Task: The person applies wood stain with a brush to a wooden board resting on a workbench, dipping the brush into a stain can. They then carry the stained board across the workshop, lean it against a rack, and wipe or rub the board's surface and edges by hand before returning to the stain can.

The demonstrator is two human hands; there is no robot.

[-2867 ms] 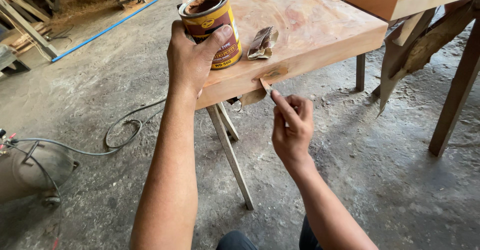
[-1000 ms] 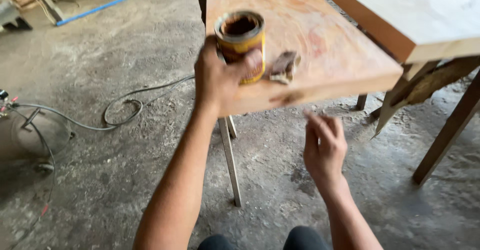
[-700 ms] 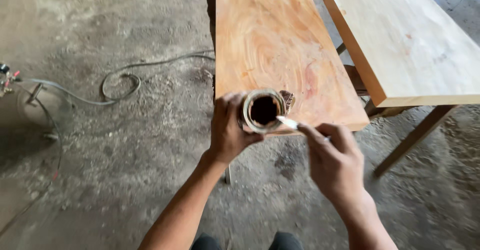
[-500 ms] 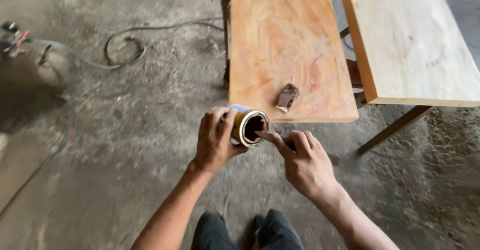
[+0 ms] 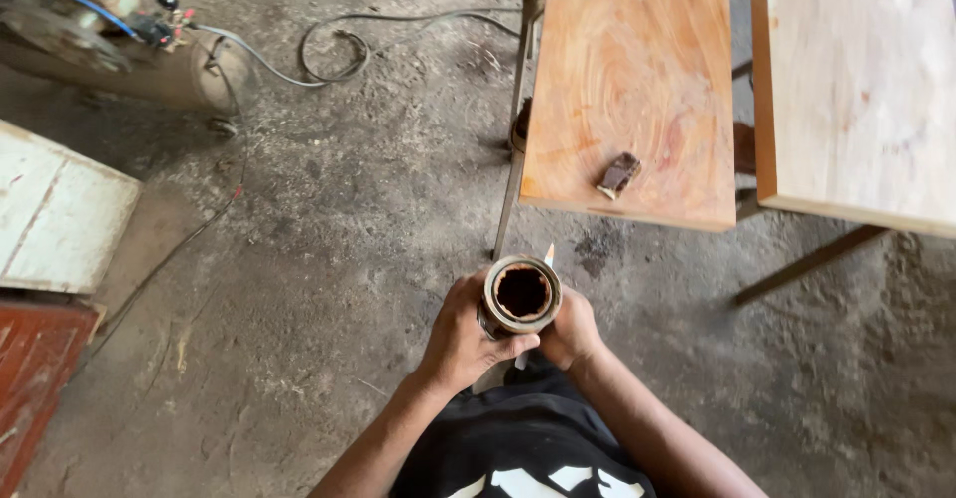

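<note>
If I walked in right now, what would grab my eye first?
Probably the open round tin with its dark, stained inside, held close to the body at the bottom centre by the left hand and right hand. Just above it, a reddish wooden board on metal legs carries a small dark scrap near its front edge. A paler board sits at right.

The open can (image 5: 522,296) hides most of the right hand (image 5: 569,331), and the thin pale stick (image 5: 547,256) behind it shows only its tip. The small dark scrap (image 5: 618,174) on the table (image 5: 627,70) is too small to identify. The frame crops the pale board (image 5: 861,80).
</note>
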